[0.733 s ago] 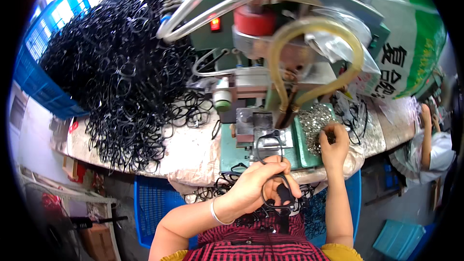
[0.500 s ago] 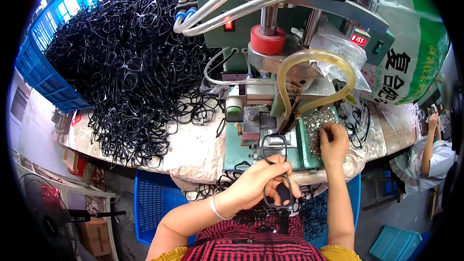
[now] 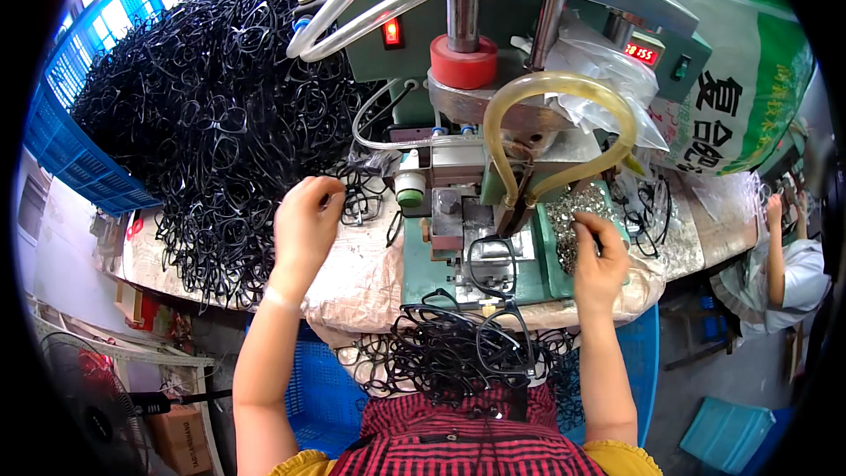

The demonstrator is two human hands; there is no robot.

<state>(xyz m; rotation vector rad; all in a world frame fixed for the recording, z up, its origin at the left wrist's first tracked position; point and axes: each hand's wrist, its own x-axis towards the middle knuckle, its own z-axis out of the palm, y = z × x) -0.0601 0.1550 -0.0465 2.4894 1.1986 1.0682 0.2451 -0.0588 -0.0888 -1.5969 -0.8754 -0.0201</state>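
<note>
Black glasses frame [image 3: 511, 303]: unheld, one rim over the press's green base [image 3: 423, 284], the other past the front edge of the desk [image 3: 352, 269]; probably light, smooth, slightly springy, best gripped at the bridge.
Right hand [image 3: 599, 251]: fingers curled at metal bits [image 3: 573, 210] in their green tray [image 3: 557, 282]; cannot tell if pinching any.
Left hand [image 3: 308, 219]: fingers bent, before the heap of frames [image 3: 220, 123] on the desk's left; contents unclear.

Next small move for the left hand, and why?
Probably pinch one from the pile of black eyeglass frames: the left hand is by its right edge with no frame visible in its grip, while the right hand is at the small metal parts.
</note>
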